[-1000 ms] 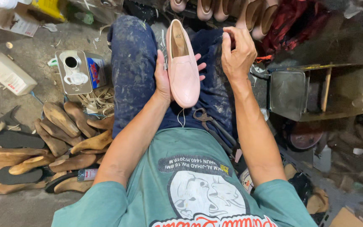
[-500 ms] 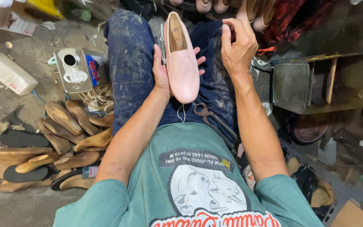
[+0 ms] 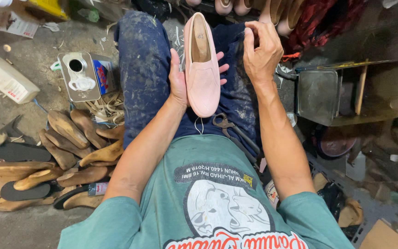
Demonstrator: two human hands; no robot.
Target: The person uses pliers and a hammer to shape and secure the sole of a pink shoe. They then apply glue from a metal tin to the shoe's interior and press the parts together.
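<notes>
A pale pink slip-on shoe (image 3: pixel 202 69) rests in my left hand (image 3: pixel 179 80), toe toward me, above my lap in stained blue jeans (image 3: pixel 146 69). My left fingers wrap under the shoe and show at its right side. A thin thread hangs from the toe. My right hand (image 3: pixel 261 53) is raised just right of the shoe, fingers curled and pinched together; I cannot tell whether it holds anything. Dark metal pliers (image 3: pixel 229 129) lie on my right thigh below the shoe.
Wooden shoe lasts (image 3: pixel 70 147) and black soles (image 3: pixel 21 152) are piled on the floor at left. A square metal can (image 3: pixel 81 76) and a white bottle (image 3: pixel 5 80) stand behind them. An open metal box (image 3: pixel 346 92) sits at right. More shoes line the top edge.
The shoe and both hands have shifted slightly upward in view. My right fingers have closed into a tighter pinch.
</notes>
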